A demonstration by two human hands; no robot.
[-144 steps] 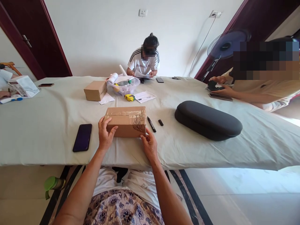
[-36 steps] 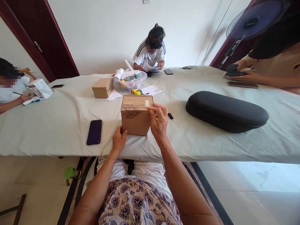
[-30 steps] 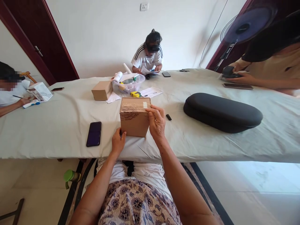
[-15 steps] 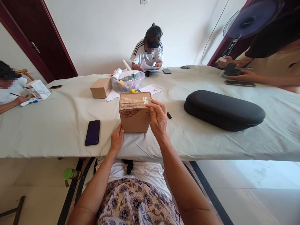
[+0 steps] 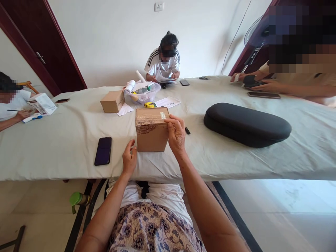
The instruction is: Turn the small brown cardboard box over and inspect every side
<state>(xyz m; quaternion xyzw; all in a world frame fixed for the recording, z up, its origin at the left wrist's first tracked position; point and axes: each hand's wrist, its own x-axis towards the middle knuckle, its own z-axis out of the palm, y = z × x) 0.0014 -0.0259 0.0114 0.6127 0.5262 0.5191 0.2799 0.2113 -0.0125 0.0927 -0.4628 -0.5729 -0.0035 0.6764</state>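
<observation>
Can't see the far side of the cardboard box (image 5: 152,140), nor the edge under the right grip (image 5: 176,134). Can't get all of the yellow tape measure (image 5: 150,104) behind it, either. Can't read the print on the white carton (image 5: 43,104) or white paper (image 5: 169,102). Getting only part of the left co-worker (image 5: 13,105) at the edge, likewise the right co-worker (image 5: 307,87), and a fan (image 5: 262,33) half lost in pixelation. Can't name the dark, blurred object (image 5: 251,81) in those hands.

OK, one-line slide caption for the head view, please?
Right hand on the top corner of a taped cardboard box, left hand beside it, phone nearby.
</observation>
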